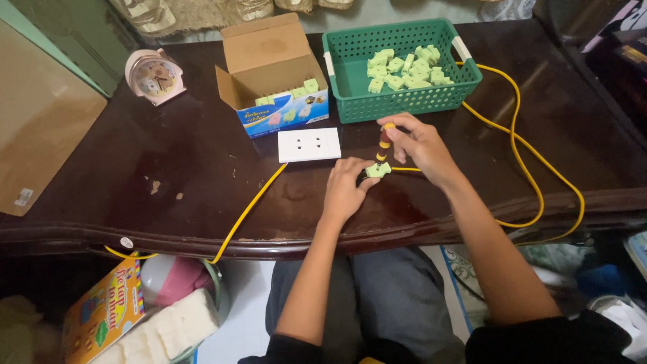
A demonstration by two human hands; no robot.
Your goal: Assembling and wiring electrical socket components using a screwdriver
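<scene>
On the dark tabletop (202, 168), left hand (345, 191) pins one pale green plug (378, 170), right hand (421, 145) gripping a screwdriver (384, 143) upright on it. Finished-looking ones fill the green basket (350, 74); a few remain in the cardboard box (269, 67).

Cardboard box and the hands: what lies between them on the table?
In the head view, a white socket plate lies flat between the cardboard box and the hands, left and right.
</scene>
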